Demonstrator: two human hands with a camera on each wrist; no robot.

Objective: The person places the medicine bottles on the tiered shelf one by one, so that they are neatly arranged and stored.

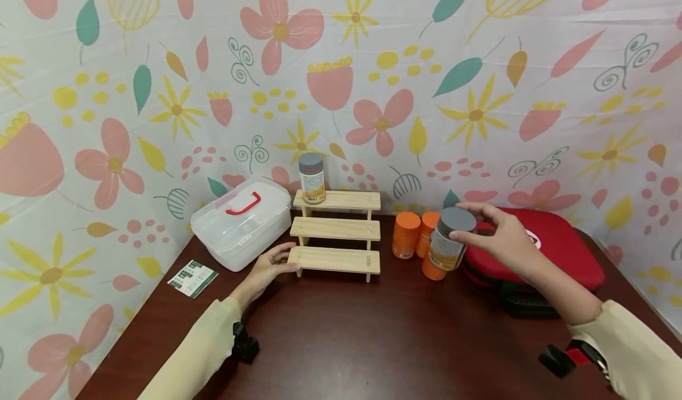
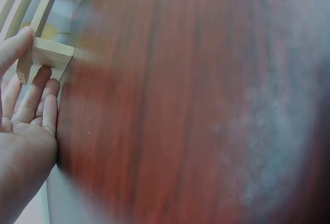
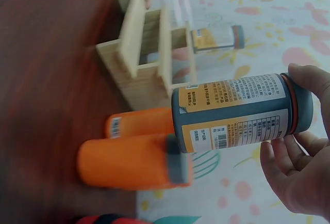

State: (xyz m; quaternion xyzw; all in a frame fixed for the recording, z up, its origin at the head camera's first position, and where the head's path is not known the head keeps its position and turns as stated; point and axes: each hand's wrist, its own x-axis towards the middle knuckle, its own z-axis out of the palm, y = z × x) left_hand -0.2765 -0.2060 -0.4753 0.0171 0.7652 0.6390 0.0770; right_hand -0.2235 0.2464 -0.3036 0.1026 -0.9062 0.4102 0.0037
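Observation:
My left hand [image 1: 270, 265] is at the left end of a small three-tier wooden display rack [image 1: 334, 259]. Its thumb lies on the lowest step and its fingers reach under the board [image 2: 51, 51], pinching that end. My right hand [image 1: 498, 234] grips a jar [image 1: 446, 249] by its grey lid [image 3: 301, 104], with thumb and fingers on opposite sides. The jar has a white and orange printed label [image 3: 232, 113] and is held up, slightly tilted, in front of orange bottles [image 1: 407, 237]. A similar grey-lidded jar [image 1: 312, 181] stands at the left of the top step.
To the left is a clear plastic box [image 1: 242, 216] with a red handle, with a printed card [image 1: 193, 278] in front of it. A red zip case [image 1: 554, 246] sits at the right, behind my right forearm. A floral cloth [image 1: 341, 63] hangs behind the dark table [image 1: 351, 341].

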